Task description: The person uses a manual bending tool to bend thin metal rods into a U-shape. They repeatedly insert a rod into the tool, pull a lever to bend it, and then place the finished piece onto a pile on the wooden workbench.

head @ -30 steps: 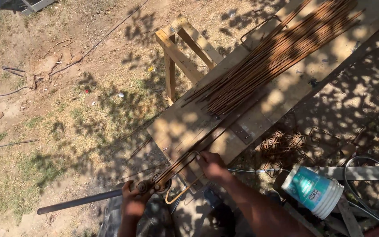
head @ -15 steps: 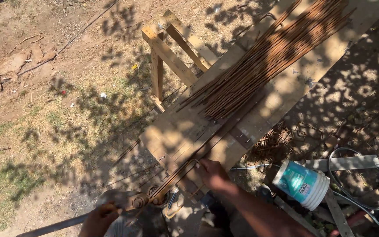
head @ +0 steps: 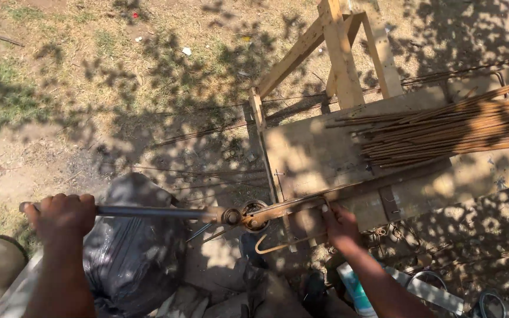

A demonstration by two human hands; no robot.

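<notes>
My left hand (head: 60,217) grips the end of a long grey steel lever bar (head: 148,211) that lies level and leads right to a rusty bending head (head: 253,215) at the corner of a wooden workbench (head: 313,154). My right hand (head: 341,225) holds a thin rusty rebar rod (head: 301,204) against the bench's near edge, just right of the bending head. A hooked rod end (head: 269,248) curls below the head. A bundle of straight rusty rods (head: 455,128) lies on the bench top to the right.
A black plastic bag (head: 134,253) sits below the lever. The bench's wooden trestle legs (head: 340,50) stand at the far side. A white-and-teal container (head: 354,287) sits by my right forearm. Loose wire lies on the dirt and patchy grass (head: 89,88).
My left hand has swung the lever round from low at my left to level. The view has turned, so the bench now runs across the right side.
</notes>
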